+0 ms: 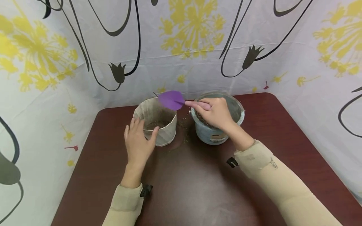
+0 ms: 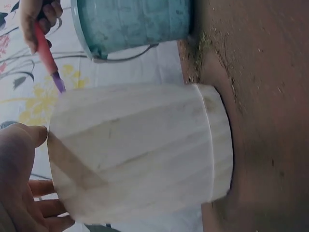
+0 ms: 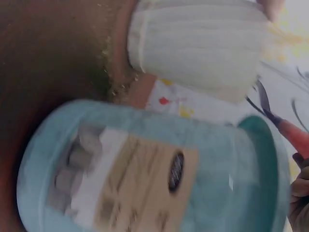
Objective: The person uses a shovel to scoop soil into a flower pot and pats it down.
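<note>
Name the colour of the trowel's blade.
The trowel's blade is purple; it shows best in the head view.

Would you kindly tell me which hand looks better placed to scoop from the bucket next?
Probably the right hand: it grips the trowel and is above the bucket, whereas the left hand touches the pot, farther away.

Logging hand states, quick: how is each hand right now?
Left hand: open, touching the white pot.
Right hand: closed, holding the pink-handled purple trowel.

Purple trowel [image 1: 171, 100] at white pot's rim [image 1: 167, 126]
</note>
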The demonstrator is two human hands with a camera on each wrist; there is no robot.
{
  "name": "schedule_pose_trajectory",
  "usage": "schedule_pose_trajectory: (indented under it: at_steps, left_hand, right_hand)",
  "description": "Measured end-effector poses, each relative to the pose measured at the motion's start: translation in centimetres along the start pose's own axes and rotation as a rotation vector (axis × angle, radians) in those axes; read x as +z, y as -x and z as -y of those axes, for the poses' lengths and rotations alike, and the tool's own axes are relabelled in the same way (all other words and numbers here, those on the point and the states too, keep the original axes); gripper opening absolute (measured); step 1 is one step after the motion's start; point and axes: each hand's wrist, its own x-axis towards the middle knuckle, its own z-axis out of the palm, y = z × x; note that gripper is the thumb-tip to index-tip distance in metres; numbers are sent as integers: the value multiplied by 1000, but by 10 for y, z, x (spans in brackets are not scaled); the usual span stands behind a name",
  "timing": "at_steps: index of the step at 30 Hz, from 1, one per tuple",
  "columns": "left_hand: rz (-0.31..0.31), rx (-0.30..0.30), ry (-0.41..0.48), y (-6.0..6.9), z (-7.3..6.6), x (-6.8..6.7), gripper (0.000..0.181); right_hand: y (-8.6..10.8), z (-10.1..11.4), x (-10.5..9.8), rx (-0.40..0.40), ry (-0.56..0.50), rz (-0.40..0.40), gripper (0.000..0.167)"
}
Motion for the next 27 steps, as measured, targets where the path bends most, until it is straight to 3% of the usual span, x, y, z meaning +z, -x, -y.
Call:
schedule_pose_trajectory:
  at_steps: [6,11,15,21,24,27]
  left_hand:
    - [24,83,25,-6,-17,11,59]
    - [-1,141,56,-11,-31,19,56]
    - [-12,192,92,-16,-43,24,55]
    - [20,270,132,-22,-65,34,48]
    - [63,313,162,-21,-79,41,44]
    - [147,345,176,-18,-94,48,44]
  right_hand:
    - [9,-15,-43,185,13,19,11]
    - [19,-30,-78,326,45,0,19]
    - [29,-40,-97,449,2,45,19]
    - [46,-48,-115,577,-33,127,24]
    - [52,-49,-117,590,-39,175,23]
    - [53,-47,-113,578,-50,251,20]
